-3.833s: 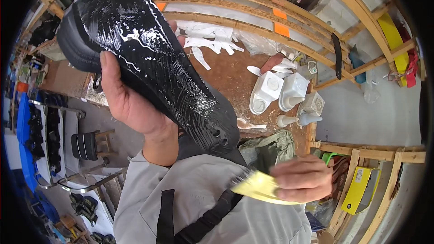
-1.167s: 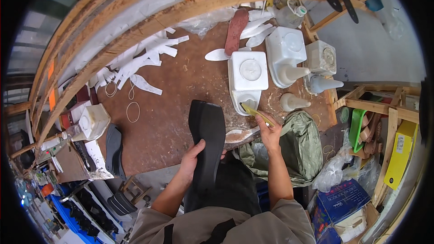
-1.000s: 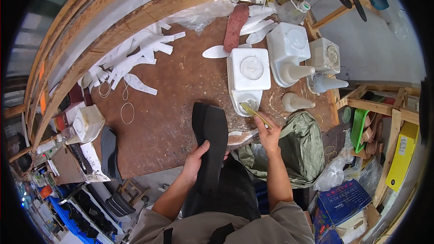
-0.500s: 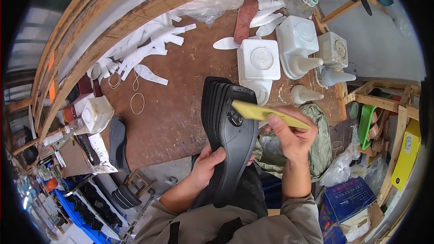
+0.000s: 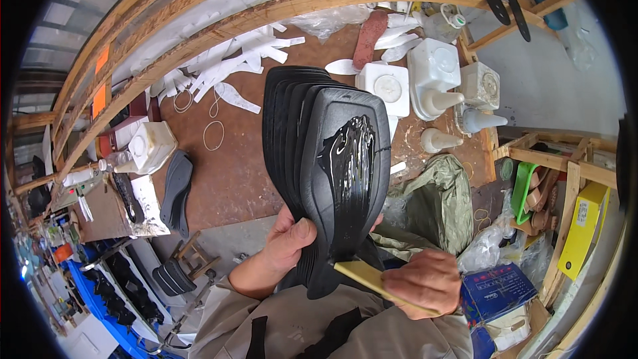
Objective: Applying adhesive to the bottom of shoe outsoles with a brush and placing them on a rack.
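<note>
A stack of black shoe soles (image 5: 311, 133) is held up in front of me, tilted, with my left hand (image 5: 289, 242) wrapped around its narrow middle. A wet, glossy smear of liquid (image 5: 352, 159) covers the wide part of the top sole and runs in streaks toward the narrow end. In my right hand (image 5: 425, 282) is a flat yellow spreader (image 5: 362, 274). Its tip meets the top sole close to the lower end of the streaks. Most of my left fingers are hidden behind the stack.
Behind the stack lies a brown worktable (image 5: 232, 189) with white strips (image 5: 232, 60), white bottles (image 5: 435, 70) and nozzle tips. More black soles (image 5: 177, 189) rest at its left edge. A green bag (image 5: 442, 199) sits at the right. Wooden beams (image 5: 279, 10) cross overhead.
The spreader has moved down along the top sole toward me, leaving a long glossy smear. The sole stack has risen and tipped, showing more of its face.
</note>
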`<state>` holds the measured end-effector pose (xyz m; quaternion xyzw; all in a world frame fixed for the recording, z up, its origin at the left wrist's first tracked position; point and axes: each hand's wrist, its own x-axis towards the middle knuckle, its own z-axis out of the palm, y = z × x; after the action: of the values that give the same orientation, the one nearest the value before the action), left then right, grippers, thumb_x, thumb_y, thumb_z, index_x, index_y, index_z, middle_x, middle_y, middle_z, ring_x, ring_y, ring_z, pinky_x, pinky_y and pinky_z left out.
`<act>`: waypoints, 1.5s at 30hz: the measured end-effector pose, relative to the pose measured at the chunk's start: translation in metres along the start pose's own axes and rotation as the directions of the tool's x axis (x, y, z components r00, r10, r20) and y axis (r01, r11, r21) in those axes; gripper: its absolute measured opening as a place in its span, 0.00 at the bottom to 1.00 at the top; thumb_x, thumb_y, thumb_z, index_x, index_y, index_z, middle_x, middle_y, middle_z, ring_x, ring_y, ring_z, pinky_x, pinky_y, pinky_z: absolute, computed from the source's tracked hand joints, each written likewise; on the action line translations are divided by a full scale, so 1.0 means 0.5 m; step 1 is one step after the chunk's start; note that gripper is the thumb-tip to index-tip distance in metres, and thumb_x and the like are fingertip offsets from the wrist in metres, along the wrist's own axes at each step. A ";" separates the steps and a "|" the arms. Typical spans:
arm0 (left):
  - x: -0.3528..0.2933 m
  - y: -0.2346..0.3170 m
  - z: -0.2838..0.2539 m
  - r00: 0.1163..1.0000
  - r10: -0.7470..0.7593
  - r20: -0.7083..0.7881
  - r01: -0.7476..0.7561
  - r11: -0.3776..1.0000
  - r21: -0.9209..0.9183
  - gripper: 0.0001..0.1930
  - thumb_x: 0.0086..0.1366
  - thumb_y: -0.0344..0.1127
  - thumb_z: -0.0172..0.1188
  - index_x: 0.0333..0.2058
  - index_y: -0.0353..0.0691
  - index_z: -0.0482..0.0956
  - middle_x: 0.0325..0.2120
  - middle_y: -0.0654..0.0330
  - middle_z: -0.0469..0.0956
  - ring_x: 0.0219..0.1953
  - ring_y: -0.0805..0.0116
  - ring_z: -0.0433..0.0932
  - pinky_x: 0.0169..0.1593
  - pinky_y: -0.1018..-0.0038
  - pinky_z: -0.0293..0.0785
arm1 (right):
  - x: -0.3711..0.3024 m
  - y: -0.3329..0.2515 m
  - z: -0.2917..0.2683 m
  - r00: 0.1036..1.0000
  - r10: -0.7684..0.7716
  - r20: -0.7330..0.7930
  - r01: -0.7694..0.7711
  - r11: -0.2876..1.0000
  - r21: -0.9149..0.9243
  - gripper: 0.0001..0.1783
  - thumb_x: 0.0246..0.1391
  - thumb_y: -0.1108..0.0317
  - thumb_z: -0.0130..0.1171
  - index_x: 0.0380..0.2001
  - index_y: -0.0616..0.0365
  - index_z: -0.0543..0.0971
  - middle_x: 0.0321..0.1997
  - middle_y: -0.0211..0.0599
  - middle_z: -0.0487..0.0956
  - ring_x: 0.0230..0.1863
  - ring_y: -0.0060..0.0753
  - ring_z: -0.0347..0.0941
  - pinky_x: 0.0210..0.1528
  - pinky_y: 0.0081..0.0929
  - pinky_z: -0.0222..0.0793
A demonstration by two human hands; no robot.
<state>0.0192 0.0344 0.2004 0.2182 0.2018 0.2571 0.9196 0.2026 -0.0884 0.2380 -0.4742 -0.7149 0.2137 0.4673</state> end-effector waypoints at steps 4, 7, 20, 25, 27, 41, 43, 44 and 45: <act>-0.034 0.010 0.023 0.999 -0.015 0.037 0.017 0.998 -0.053 0.39 0.60 0.48 0.59 0.62 0.34 0.51 0.57 0.43 0.62 0.56 0.46 0.67 0.56 0.47 0.65 | 0.076 0.017 -0.052 0.937 0.051 -0.345 -0.082 0.994 -0.078 0.10 0.42 0.71 0.65 0.30 0.65 0.81 0.24 0.39 0.79 0.17 0.27 0.71 0.18 0.19 0.64; -0.051 0.000 0.020 0.986 -0.018 0.164 0.035 0.994 -0.101 0.35 0.63 0.41 0.56 0.62 0.34 0.50 0.60 0.45 0.58 0.59 0.49 0.64 0.58 0.43 0.61 | 0.151 0.006 -0.104 0.619 0.456 -0.640 -0.401 0.884 0.241 0.14 0.40 0.66 0.68 0.28 0.66 0.81 0.20 0.39 0.78 0.17 0.29 0.72 0.20 0.19 0.66; -0.081 0.003 0.030 0.971 0.046 0.234 -0.038 0.999 -0.038 0.34 0.61 0.33 0.54 0.62 0.32 0.49 0.58 0.44 0.61 0.56 0.50 0.67 0.57 0.49 0.64 | 0.149 -0.022 -0.082 0.880 0.135 -0.455 -0.115 0.991 0.071 0.10 0.42 0.71 0.65 0.26 0.69 0.79 0.20 0.39 0.78 0.15 0.26 0.68 0.19 0.23 0.63; -0.080 0.015 0.052 0.974 0.101 0.203 -0.097 0.995 -0.028 0.34 0.61 0.38 0.55 0.62 0.32 0.51 0.56 0.43 0.62 0.53 0.50 0.69 0.54 0.52 0.66 | 0.120 -0.035 -0.050 0.761 0.099 -0.641 -0.110 0.994 0.022 0.10 0.49 0.69 0.60 0.27 0.67 0.76 0.20 0.38 0.74 0.12 0.23 0.64 0.16 0.21 0.59; -0.086 0.019 0.059 0.983 0.099 0.154 -0.097 0.995 -0.017 0.34 0.60 0.40 0.55 0.61 0.32 0.53 0.55 0.43 0.64 0.53 0.50 0.69 0.53 0.52 0.66 | 0.109 -0.033 -0.034 0.802 0.049 -0.595 -0.097 0.994 -0.050 0.10 0.52 0.68 0.58 0.28 0.67 0.75 0.18 0.37 0.72 0.11 0.22 0.62 0.14 0.20 0.56; -0.118 -0.016 -0.023 0.950 0.299 0.086 -0.303 0.953 0.034 0.32 0.60 0.39 0.57 0.60 0.36 0.56 0.56 0.49 0.65 0.57 0.54 0.66 0.60 0.59 0.62 | 0.085 -0.088 -0.013 0.934 0.024 -0.358 -0.019 1.000 0.017 0.08 0.38 0.76 0.65 0.26 0.67 0.79 0.20 0.39 0.78 0.18 0.33 0.74 0.22 0.26 0.70; -0.116 -0.013 -0.019 0.958 0.276 0.080 -0.279 0.959 0.038 0.34 0.59 0.40 0.58 0.61 0.36 0.54 0.56 0.47 0.65 0.56 0.49 0.68 0.57 0.55 0.65 | 0.095 -0.065 -0.012 0.708 0.296 -0.641 -0.221 0.955 0.198 0.06 0.43 0.75 0.61 0.25 0.68 0.78 0.20 0.39 0.78 0.18 0.29 0.74 0.20 0.25 0.69; -0.111 -0.008 -0.004 0.967 0.248 0.064 -0.250 0.968 0.035 0.36 0.58 0.41 0.59 0.61 0.37 0.53 0.55 0.45 0.65 0.54 0.45 0.69 0.54 0.51 0.67 | 0.131 -0.066 -0.037 0.619 0.344 -0.706 -0.218 0.939 0.266 0.07 0.45 0.73 0.61 0.26 0.68 0.79 0.20 0.39 0.77 0.17 0.28 0.73 0.19 0.23 0.67; -0.107 -0.002 0.012 0.974 0.220 0.049 -0.222 0.975 0.030 0.37 0.57 0.41 0.60 0.62 0.37 0.52 0.55 0.44 0.65 0.52 0.41 0.70 0.52 0.47 0.70 | 0.159 -0.072 -0.062 0.523 0.391 -0.757 -0.206 0.920 0.333 0.08 0.48 0.71 0.60 0.27 0.68 0.79 0.19 0.40 0.77 0.16 0.27 0.72 0.17 0.21 0.65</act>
<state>-0.0194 0.0018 0.2186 0.2614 0.1599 0.3492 0.8855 0.2032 -0.0392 0.3166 -0.5843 -0.3029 0.1215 0.7430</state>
